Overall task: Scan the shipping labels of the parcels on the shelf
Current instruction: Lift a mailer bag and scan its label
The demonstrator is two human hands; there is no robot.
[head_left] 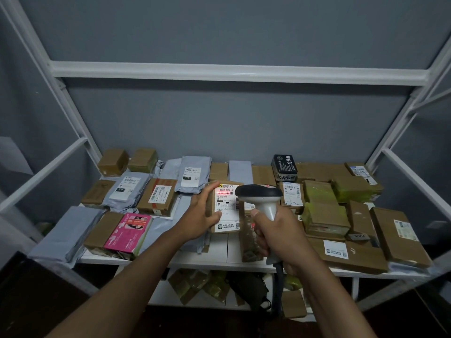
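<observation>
Item: brown parcel (225,208), held tilted up off the shelf (219,258), near the front middle, label side turned to the camera. Left hand (200,215) grips its left edge, fingers (211,186) curled over the top corner and thumb along the lower side; held so, it seems, to present the shipping label (227,203) squarely.

Item: scanner (260,195), grey handle, dark head. Right hand (278,236) wraps the handle, fingers closed round it; the head sits just beside the label's right edge, pointing left. A red glow lies across the barcode near the top of the label, so a reading appears to be in progress.

Item: other parcels, laid flat across the same shelf:
- grey mailer bags (194,176) at back and left, some with labels up
- pink box (128,232), front left
- black packet (284,167), back right
- brown boxes (400,236) at right, several with labels up, likely so they can be read without turning

Item: lower shelf, more packets, dim and hard to make out.
</observation>
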